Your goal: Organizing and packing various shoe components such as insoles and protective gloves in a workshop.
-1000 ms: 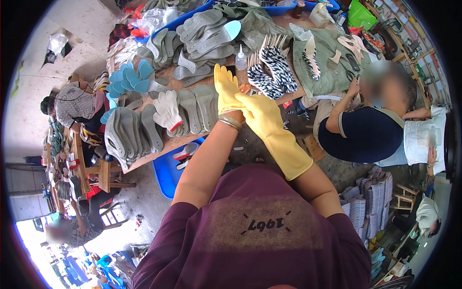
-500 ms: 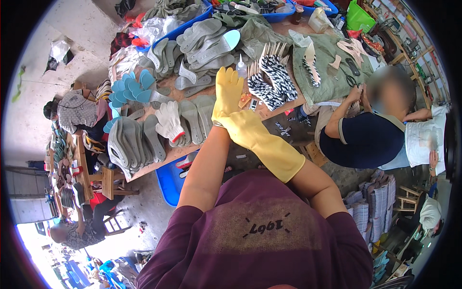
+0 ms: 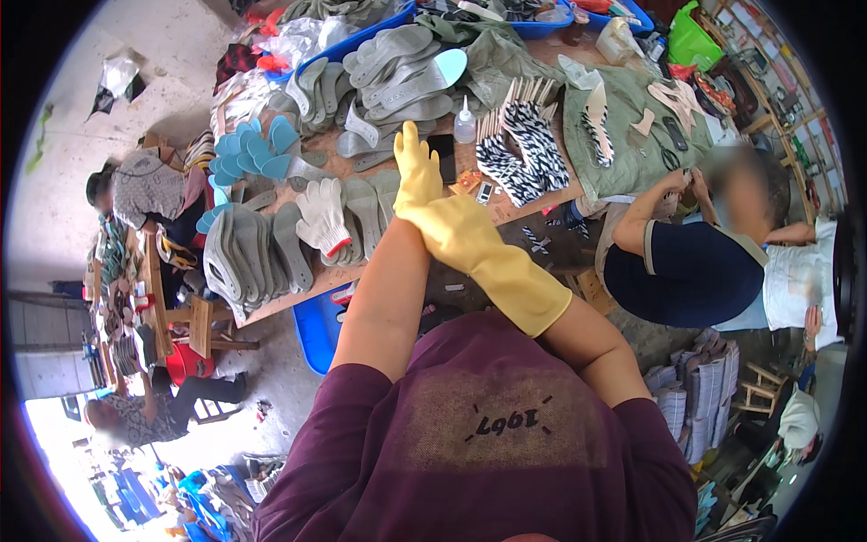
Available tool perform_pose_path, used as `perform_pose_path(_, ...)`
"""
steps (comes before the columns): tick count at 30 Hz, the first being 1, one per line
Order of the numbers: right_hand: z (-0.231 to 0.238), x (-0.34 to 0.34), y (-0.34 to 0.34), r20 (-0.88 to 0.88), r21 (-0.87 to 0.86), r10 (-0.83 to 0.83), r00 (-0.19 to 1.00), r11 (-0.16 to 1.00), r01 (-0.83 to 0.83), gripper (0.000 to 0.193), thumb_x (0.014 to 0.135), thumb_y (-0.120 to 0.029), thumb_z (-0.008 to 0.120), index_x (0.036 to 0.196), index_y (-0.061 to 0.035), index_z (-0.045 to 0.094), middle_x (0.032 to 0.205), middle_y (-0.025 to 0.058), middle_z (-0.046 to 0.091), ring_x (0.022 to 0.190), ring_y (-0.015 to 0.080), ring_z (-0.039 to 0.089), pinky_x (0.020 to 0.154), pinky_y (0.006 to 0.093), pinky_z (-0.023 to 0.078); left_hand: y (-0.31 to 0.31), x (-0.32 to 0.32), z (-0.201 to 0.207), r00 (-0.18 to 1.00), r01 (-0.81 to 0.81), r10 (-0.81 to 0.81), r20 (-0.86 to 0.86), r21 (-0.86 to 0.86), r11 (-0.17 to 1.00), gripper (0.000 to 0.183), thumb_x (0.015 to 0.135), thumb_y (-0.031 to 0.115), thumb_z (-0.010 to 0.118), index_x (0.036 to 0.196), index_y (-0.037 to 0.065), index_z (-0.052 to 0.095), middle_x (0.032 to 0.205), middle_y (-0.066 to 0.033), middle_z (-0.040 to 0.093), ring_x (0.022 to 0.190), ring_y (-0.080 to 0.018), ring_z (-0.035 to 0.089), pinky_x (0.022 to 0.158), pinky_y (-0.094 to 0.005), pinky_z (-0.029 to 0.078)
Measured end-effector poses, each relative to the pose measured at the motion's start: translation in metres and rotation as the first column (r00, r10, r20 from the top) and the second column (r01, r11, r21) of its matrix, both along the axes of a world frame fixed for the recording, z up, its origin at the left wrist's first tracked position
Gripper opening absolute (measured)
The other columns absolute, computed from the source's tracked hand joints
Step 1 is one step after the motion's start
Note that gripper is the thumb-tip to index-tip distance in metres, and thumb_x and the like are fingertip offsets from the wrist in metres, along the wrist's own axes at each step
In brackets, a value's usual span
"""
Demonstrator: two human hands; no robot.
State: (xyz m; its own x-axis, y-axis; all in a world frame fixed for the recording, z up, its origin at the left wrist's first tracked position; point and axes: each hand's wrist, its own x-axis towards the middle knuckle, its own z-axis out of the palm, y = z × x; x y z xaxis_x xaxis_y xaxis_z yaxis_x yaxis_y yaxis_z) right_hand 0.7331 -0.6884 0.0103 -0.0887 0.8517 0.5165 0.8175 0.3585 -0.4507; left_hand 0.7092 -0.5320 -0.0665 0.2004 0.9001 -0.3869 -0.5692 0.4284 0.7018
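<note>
Yellow rubber gloves cover both my hands. My left hand [image 3: 417, 172] is raised over the table's front edge, its fingers stretched upward and holding nothing. My right hand [image 3: 432, 222] crosses over and is closed at the left wrist, round the cuff of the left glove; its fingertips are mostly hidden. The right glove's long cuff [image 3: 528, 294] reaches well up that forearm, while the left forearm is bare below the wrist. Beside the left hand lie a dark phone [image 3: 442, 149] and rows of grey insoles [image 3: 363, 206], with a white knit glove [image 3: 321, 217] on top.
Blue-tipped insoles [image 3: 248, 149], a squeeze bottle [image 3: 464, 123] and black-and-white patterned strips [image 3: 524, 158] lie on the table [image 3: 280, 316]. A blue bin [image 3: 314, 334] sits below. At right, a person in a dark shirt [image 3: 686, 271] works by a green cloth [image 3: 610, 149]. Others sit at left.
My left hand has turned, its fingers now seen more edge-on. The right hand stays closed at the left wrist. The table has shifted slightly in view, and the phone now shows beside the hand.
</note>
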Motion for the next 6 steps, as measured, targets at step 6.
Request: perform_pose_path(6,0.027,0.022,0.028,0.117,-0.114,-0.175,0.978,0.976,0.188,0.028,0.083,-0.016,0.060,0.109,-0.0100,0.064,0.069,0.0144,0.063,0.065,0.0318,0.063,0.058,0.0444,0.047,0.041,0.010,-0.005,0.887,-0.199,0.351,-0.300,0.438,0.876,0.089,0.085,0.038,0.067,0.147,-0.003,0.019,0.152,-0.0254,0.021,0.142,-0.0322,0.022,0.115,-0.0379,0.019)
